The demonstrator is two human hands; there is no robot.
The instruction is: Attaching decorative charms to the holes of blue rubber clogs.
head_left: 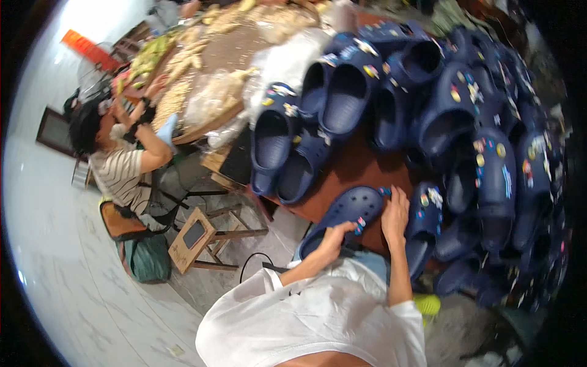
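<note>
A navy foam clog (350, 207) with round vent holes lies tilted at the near edge of the reddish-brown tabletop (342, 168). My left hand (333, 240) grips its near side, thumb beside a small colourful shoe charm (360, 226). At the clog's far right end, the bent fingers of my right hand (396, 214) close at another small red-and-blue shoe charm (384, 191); its exact shape is too small to tell. Just right of that hand rests a navy clog (428, 211) bearing white and coloured charms.
Several navy clogs (348, 92) with charms crowd the table's back and right side. At far left, a seated person (125, 165) works by a large tray (217, 119) of pale pieces and clear bags. A wooden stool (199, 238) stands on the floor left of me.
</note>
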